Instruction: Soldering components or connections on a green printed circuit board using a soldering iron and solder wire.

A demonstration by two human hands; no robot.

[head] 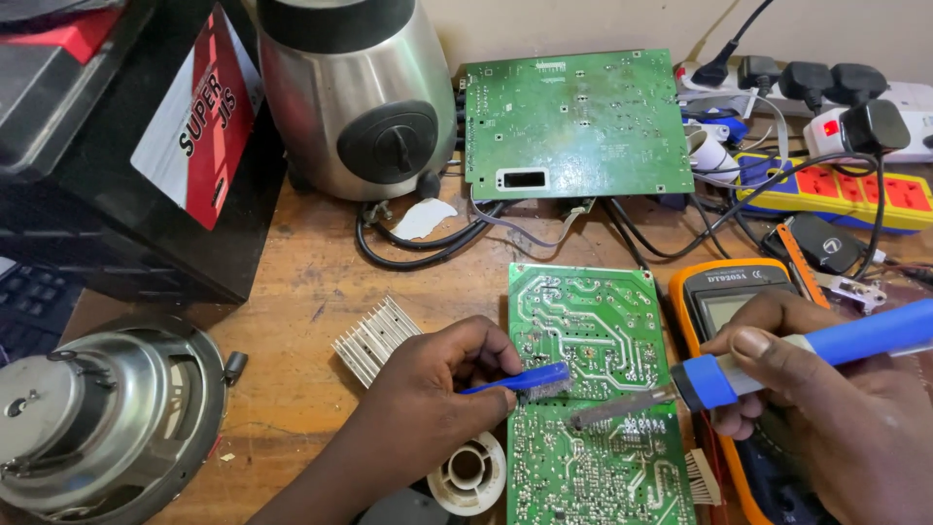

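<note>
Lying flat on the wooden bench at about five o'clock in view: a green rectangular circuit board, solder side up [593, 389], its lower edge cut off by the frame. Resting across its middle, bristles down: a small blue-handled brush [525, 381], pinched shut between thumb and fingers of the left hand [428, 399]. Meeting the board from three o'clock: the grey metal tip of a blue-handled soldering iron [777, 358], clasped firmly in the right hand [836, 408]; exact contact point hard to make out, tip blurred. Half hidden under that hand: an orange-cased multimeter [719, 292], only screen and top edge showing. At nine o'clock of the board, just beside the left hand: a ribbed aluminium heat sink [374, 338]. At six o'clock of the hand: a white plastic spool [468, 472], partly covered by the wrist. At twelve o'clock: a larger green circuit board [575, 122] propped over tangled black cables. Far at eight o'clock: a round metal speaker [102, 423], cropped at the edge.
</note>
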